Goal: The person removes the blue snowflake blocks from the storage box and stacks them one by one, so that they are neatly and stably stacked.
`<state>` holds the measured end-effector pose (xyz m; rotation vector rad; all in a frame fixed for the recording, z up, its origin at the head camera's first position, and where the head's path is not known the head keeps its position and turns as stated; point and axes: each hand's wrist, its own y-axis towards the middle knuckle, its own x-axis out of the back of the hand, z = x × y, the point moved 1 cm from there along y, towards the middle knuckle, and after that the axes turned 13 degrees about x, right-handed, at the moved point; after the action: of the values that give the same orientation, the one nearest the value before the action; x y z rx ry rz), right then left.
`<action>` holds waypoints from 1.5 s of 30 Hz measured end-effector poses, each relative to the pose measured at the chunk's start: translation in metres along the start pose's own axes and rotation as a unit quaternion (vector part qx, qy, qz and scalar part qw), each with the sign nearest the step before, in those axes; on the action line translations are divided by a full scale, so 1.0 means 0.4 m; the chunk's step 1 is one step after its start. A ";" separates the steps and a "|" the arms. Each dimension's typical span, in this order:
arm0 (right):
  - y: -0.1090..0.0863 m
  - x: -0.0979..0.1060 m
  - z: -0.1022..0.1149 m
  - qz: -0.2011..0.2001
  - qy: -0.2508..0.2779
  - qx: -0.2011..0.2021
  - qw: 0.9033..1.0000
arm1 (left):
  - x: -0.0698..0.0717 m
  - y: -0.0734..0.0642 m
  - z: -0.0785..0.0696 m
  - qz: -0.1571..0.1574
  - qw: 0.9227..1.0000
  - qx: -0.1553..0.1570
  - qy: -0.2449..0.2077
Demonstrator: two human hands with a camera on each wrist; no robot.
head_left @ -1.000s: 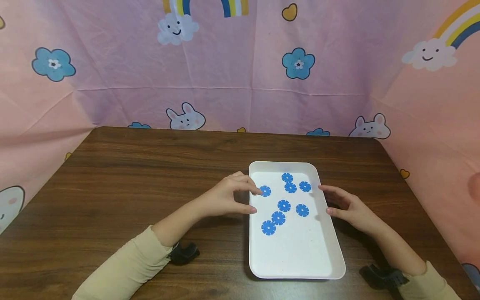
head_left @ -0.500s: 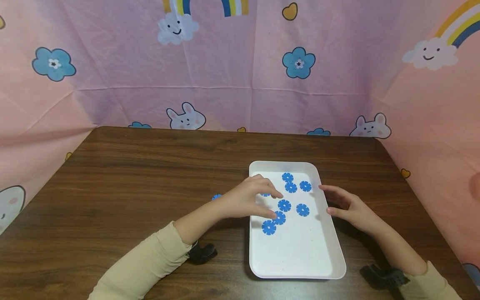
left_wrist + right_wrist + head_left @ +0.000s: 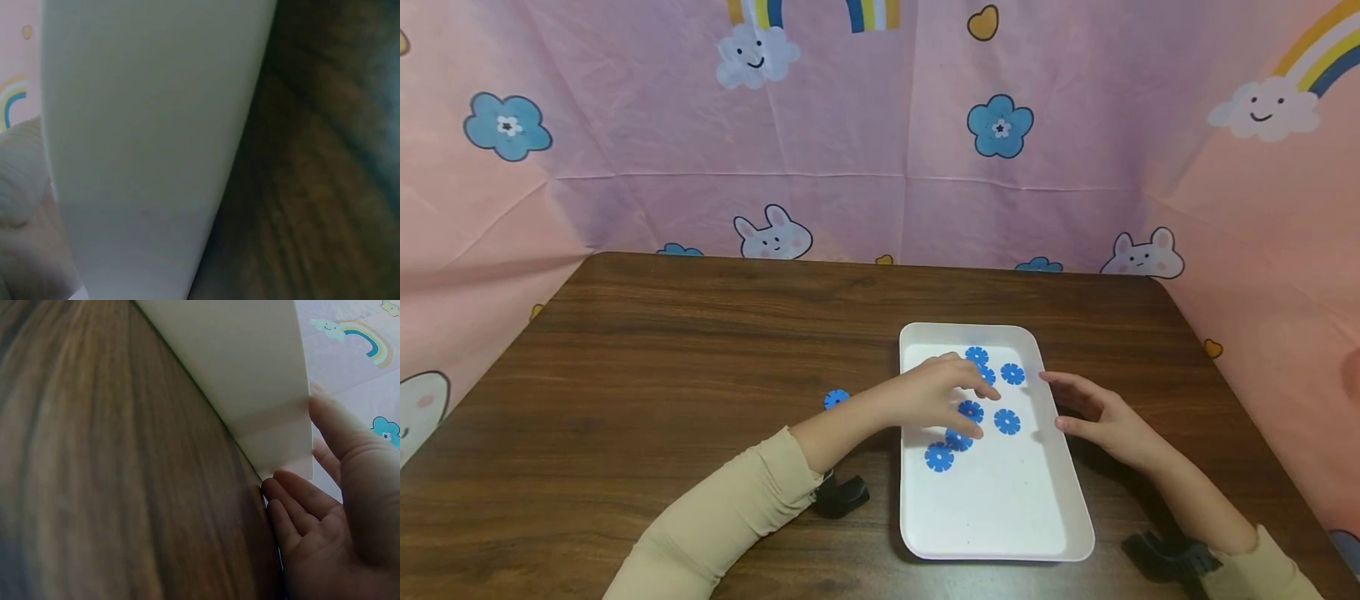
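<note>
A white tray holds several blue notched plastic discs, including one disc near its middle and another disc to the left. Above them is my left hand, thumb and fingers spread apart with nothing between them; it covers part of the discs below. My right hand touches the tray's right side. In the right wrist view, the fingers lie against the outer wall and the thumb is at the rim. The left wrist view mostly shows the tray's outer wall.
One blue disc lies on the dark wooden table, left of the tray and beside my left forearm. A pink and purple patterned cloth hangs behind the table and along both sides.
My left hand has moved right, from the tray's left rim to over the discs. The disc on the table has come into view behind my forearm. The right hand stays in place.
</note>
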<state>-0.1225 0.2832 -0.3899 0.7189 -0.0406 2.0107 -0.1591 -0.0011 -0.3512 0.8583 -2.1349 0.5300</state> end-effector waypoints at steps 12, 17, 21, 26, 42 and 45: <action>-0.003 0.005 -0.007 -0.001 -0.014 0.003 1.000 | -0.033 0.070 -0.002 0.042 0.998 0.015 0.050; -0.007 0.007 -0.006 0.000 -0.011 -0.003 1.000 | -0.044 0.084 -0.004 0.047 0.996 0.019 0.079; -0.006 0.007 -0.004 0.000 -0.004 -0.004 1.000 | -0.048 0.094 -0.008 0.047 0.993 0.014 0.103; -0.003 0.006 -0.001 0.001 0.003 0.010 1.000 | -0.053 0.097 -0.018 0.043 0.992 0.015 0.122; 0.002 0.000 0.000 0.003 0.021 0.017 1.000 | -0.059 0.105 -0.017 0.047 0.993 0.001 0.113; 0.001 0.000 0.001 0.003 0.017 0.017 1.000 | -0.061 0.106 -0.013 0.046 0.992 -0.007 0.115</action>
<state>-0.1225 0.2827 -0.3895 0.7062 0.0108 2.0333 -0.1752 0.0411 -0.3706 0.6596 -1.9698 0.6285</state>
